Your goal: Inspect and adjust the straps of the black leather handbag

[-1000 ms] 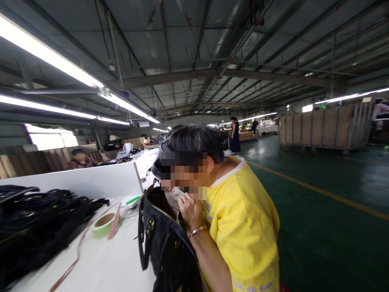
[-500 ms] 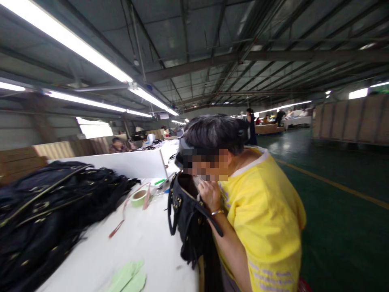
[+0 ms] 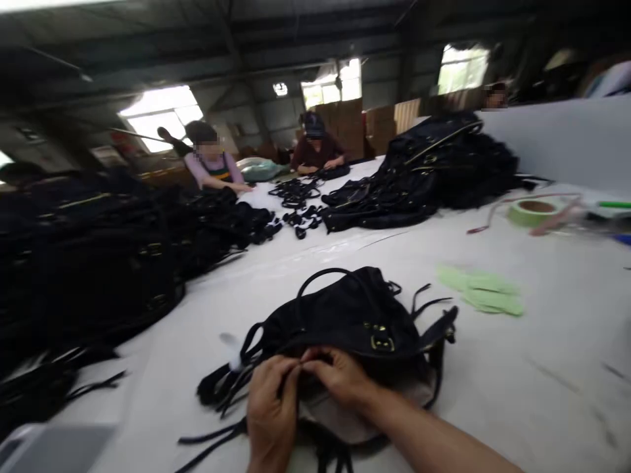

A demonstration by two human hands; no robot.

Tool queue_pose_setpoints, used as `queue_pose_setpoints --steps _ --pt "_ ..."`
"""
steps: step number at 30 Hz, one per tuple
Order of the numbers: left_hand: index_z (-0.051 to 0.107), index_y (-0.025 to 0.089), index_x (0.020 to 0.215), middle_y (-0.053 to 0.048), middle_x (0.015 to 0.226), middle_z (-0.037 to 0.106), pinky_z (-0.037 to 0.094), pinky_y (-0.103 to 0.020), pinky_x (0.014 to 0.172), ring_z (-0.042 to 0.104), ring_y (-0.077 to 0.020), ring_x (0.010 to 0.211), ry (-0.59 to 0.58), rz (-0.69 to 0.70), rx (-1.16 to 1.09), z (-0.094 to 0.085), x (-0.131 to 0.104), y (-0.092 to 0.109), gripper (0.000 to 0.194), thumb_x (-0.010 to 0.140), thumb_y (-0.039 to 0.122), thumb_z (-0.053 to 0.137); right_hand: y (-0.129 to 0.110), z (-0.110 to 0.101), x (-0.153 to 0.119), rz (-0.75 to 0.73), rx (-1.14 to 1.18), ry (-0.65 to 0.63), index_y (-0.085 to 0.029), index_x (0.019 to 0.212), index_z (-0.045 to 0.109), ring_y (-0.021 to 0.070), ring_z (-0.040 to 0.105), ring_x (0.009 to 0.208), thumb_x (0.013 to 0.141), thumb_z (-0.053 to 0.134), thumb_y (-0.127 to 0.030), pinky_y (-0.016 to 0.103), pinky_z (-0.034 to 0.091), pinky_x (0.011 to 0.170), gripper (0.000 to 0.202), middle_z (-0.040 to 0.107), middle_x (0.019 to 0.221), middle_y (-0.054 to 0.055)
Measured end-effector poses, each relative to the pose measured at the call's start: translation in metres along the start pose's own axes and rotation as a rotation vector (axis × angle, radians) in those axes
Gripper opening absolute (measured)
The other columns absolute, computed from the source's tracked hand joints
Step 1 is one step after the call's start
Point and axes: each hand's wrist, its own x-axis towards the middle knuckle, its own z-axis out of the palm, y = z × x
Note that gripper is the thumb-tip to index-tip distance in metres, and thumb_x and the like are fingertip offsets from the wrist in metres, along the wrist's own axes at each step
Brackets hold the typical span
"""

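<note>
Left hand (image 3: 272, 410), right hand (image 3: 338, 374) pinching near edge of black handbag (image 3: 345, 315) at surface (image 3: 517, 374) near edge. Risk: loose straps (image 3: 224, 394) snagging fingers, grip slipping.

A dim workshop with a dark roof, bright windows (image 3: 160, 112) along the far wall, stacked cardboard boxes (image 3: 345, 118) beneath them, a grey partition (image 3: 566, 141) at right, and a long white surface (image 3: 542, 368) across the foreground.

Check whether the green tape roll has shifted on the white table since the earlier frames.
Cannot tell. The camera swung round, so the green tape roll only changed place in the picture; it lies on the white table near the white divider, as before.
</note>
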Motion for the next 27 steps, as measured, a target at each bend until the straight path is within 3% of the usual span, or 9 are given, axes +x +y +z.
queue_pose_setpoints --steps 5,14,25,27 --pt "0.064 0.024 0.089 -0.001 0.086 0.062 0.051 -0.029 0.074 0.058 -0.016 0.085 -0.029 -0.038 -0.014 -0.001 0.0 0.005 0.01 0.09 0.022 0.054 -0.003 -0.016 0.001 -0.056 0.066 0.013 -0.022 0.079 0.068 0.0234 0.06 0.09 0.076 0.066 -0.041 0.037 0.045 0.09 0.019 0.067 0.085 0.004" --pt "0.059 0.021 0.082 -0.001 0.084 0.058 0.043 -0.03 0.077 0.052 -0.0167 0.085 -0.057 -0.056 -0.044 0.0 -0.001 0.009 0.011 0.09 0.017 0.053 -0.003 -0.013 -0.002 -0.052 0.017 0.034 -0.02 0.081 0.068 0.0232 0.059 0.089 0.076 0.066 -0.037 0.038 0.043 0.09 0.018 0.067 0.087 0.005" --pt "0.062 0.023 0.079 -0.001 0.081 0.062 0.045 -0.031 0.075 0.055 -0.0181 0.083 -0.047 -0.042 -0.062 -0.005 -0.004 0.005 0.012 0.088 0.024 0.054 -0.004 -0.01 -0.001 -0.012 0.085 0.008 -0.019 0.073 0.064 0.0183 0.055 0.079 0.074 0.059 -0.029 0.033 0.041 0.083 0.011 0.061 0.076 0.001" --pt "0.065 0.026 0.076 -0.001 0.08 0.064 0.048 -0.036 0.074 0.058 -0.0211 0.081 -0.004 -0.097 -0.071 0.006 -0.004 0.004 0.013 0.083 0.032 0.056 -0.005 -0.006 -0.001 0.042 0.102 0.019 -0.02 0.07 0.064 0.0164 0.054 0.077 0.073 0.058 -0.024 0.031 0.042 0.081 0.007 0.06 0.073 -0.001"
